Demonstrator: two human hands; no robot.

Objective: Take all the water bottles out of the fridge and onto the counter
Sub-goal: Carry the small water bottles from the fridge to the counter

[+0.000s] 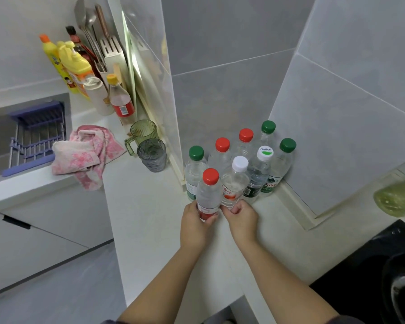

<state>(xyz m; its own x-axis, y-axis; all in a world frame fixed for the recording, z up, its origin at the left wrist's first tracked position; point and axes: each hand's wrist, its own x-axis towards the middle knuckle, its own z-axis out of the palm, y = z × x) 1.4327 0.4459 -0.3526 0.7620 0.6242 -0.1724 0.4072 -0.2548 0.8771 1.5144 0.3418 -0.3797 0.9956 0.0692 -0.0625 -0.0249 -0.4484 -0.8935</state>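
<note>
Several clear water bottles with red, green and white caps stand clustered in the tiled corner of the white counter [150,218]. My left hand [193,226] grips the base of a red-capped bottle [208,192] at the front of the cluster. My right hand [242,218] holds the bottom of a white-capped bottle [235,181] right beside it. Both bottles stand upright on the counter. Behind them are a green-capped bottle [194,169], two red-capped ones [221,153], a white-and-green-capped one [260,169] and two more green-capped ones [282,164]. The fridge is out of view.
Two ribbed cups [151,155] stand left of the bottles by a clear partition. A pink towel [87,153] lies near the sink [0,141] with its purple rack. Detergent and sauce bottles line the back left. A black stove [372,265] lies at right.
</note>
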